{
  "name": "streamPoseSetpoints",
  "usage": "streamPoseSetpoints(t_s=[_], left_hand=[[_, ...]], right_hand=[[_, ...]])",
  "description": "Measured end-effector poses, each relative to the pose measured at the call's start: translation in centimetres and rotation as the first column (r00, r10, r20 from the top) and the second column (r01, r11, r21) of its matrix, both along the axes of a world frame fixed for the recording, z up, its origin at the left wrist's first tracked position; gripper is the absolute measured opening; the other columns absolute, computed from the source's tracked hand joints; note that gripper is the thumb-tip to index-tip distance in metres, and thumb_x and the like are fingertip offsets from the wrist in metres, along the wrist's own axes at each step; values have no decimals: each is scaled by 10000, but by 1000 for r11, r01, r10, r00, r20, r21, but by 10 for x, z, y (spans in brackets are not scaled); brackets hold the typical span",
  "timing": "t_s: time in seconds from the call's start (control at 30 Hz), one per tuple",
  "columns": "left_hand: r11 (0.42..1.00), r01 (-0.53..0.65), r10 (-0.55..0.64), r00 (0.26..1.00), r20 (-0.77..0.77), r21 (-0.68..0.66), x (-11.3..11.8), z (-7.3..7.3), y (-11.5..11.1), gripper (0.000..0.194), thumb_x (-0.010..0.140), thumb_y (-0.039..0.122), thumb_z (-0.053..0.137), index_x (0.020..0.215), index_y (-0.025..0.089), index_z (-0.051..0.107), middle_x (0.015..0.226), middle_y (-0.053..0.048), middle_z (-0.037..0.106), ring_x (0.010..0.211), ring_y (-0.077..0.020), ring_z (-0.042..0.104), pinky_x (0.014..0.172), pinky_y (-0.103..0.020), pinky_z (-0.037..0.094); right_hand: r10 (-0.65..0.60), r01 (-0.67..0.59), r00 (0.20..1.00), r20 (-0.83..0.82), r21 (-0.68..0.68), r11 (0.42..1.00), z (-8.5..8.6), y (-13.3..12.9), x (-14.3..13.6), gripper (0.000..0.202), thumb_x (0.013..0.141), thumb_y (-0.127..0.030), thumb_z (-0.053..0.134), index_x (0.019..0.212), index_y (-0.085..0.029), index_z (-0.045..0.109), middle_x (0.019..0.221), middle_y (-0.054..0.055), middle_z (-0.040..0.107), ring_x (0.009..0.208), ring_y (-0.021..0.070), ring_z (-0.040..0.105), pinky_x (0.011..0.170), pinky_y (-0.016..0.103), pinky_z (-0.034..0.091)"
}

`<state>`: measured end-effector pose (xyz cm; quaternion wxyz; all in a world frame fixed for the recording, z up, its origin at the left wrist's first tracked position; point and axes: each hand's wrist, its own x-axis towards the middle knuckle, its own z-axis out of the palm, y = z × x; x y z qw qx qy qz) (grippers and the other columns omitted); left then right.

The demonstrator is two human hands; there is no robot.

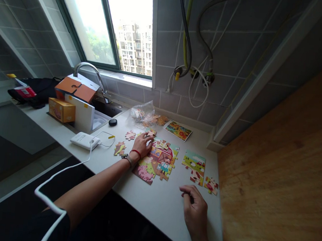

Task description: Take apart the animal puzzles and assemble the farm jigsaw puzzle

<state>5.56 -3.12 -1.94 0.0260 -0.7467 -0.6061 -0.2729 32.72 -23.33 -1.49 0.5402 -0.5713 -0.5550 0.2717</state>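
Observation:
My left hand (pixel 142 144) lies over the upper left edge of a partly joined jigsaw puzzle (pixel 160 160) with a red barn, a pink pig and a figure. Its fingers are stretched out and somewhat apart, close to a brown and pink puzzle piece (pixel 151 132). Whether they touch that piece I cannot tell. My right hand (pixel 196 211) rests near the counter's right front with its fingers curled in, nothing visible in them. Beyond it lies a smaller joined section (pixel 194 162) with sheep and a tractor, and a cow piece (pixel 211 185) beside it.
Loose pieces (pixel 119 148) lie left of the puzzle. Behind are a clear plastic bag (pixel 142 112) and a picture card (pixel 178 130). A white power bank (pixel 84 140) with a cable, a black case (pixel 113 122), boxes (pixel 62 110) and the sink (pixel 107 108) are leftward. A wooden panel (pixel 279 174) stands right.

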Motion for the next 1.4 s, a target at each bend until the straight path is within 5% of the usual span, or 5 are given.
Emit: streamPoseSetpoints(t_s=[0.47, 0.73, 0.9, 1.17, 1.4], left_hand=[[926, 368, -375, 923, 88, 87, 13, 32, -69, 437, 959, 163, 576, 1364, 311, 646, 1625, -86, 344, 1354, -283, 564, 1108, -493, 553], [627, 779, -777, 627, 49, -28, 59, 42, -142, 578, 894, 238, 726, 1450, 293, 576, 1659, -155, 342, 1450, -338, 494, 1144, -455, 511], [559, 826, -828, 561, 16, -76, 82, 37, -138, 470, 913, 279, 706, 1377, 234, 642, 1647, -165, 371, 1411, -315, 541, 1152, -417, 501], [658, 753, -751, 657, 71, -1, 121, 52, -110, 148, 928, 358, 725, 948, 211, 730, 1508, -126, 551, 1262, -287, 640, 1063, -411, 528], [469, 876, -855, 482, 193, -111, 143, 48, -68, 224, 958, 402, 717, 1041, 196, 692, 993, -51, 758, 927, -178, 730, 864, -265, 539]], right_hand=[[-78, 74, 989, -123, -40, 996, -10, 0, 0, 258, 908, -340, 594, 1058, -204, 753, 996, 94, 761, 777, 212, 703, 737, 337, 597], [-57, 11, 936, -346, -131, 991, -6, -1, -1, 572, 937, -532, 644, 1392, -189, 593, 1056, 126, 781, 795, 218, 733, 722, 338, 614], [-117, 76, 941, -318, -137, 988, -3, 1, 0, 621, 893, -550, 692, 1361, -149, 620, 861, 95, 785, 702, 219, 719, 691, 330, 609], [-219, 199, 865, -451, -93, 976, 0, 2, -3, 696, 897, -538, 701, 1448, -206, 436, 1041, 153, 795, 674, 206, 724, 638, 334, 609], [-254, 220, 873, -416, -128, 967, -11, 3, -2, 472, 881, -550, 718, 1170, -197, 595, 1202, 203, 758, 993, 289, 771, 735, 358, 643]])
